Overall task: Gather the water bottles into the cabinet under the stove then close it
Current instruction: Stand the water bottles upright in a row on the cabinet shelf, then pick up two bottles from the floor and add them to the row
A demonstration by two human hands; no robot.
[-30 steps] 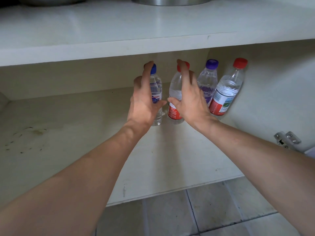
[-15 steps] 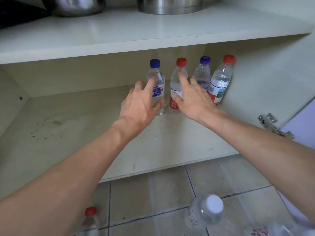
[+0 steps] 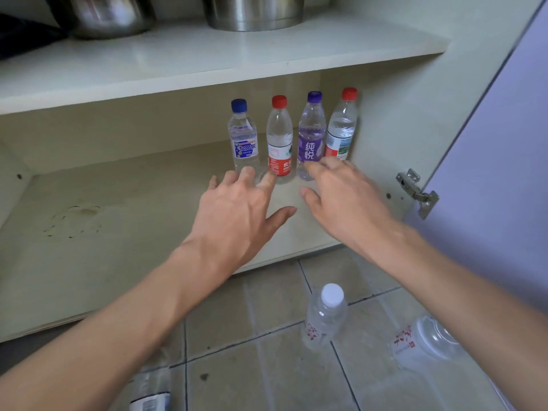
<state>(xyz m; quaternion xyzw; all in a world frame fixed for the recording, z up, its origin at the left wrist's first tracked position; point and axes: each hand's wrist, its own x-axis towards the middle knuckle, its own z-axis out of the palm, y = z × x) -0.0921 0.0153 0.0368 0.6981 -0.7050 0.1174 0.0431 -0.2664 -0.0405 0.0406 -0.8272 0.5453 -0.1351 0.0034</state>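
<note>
Head view: left hand, fingers spread and empty, hovers over the cabinet floor; four bottles stand upright at its back right corner; right hand likewise spread; white-capped bottle stands on the tiles.

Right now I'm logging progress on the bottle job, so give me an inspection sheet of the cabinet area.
Surface: lower cabinet shelf, pale, with a stain patch at its left.
Job's things: four bottles upright in a row at the back right: blue-capped bottle, red-capped bottle, purple bottle, right red-capped bottle. On the floor: white-capped bottle upright, two more partly in view.
Clutter: metal pots on the upper shelf.
Grippers: left hand and right hand open, empty.
Cables: nothing seen.
Surroundings: tiled floor; cabinet door open, hinge showing.
</note>
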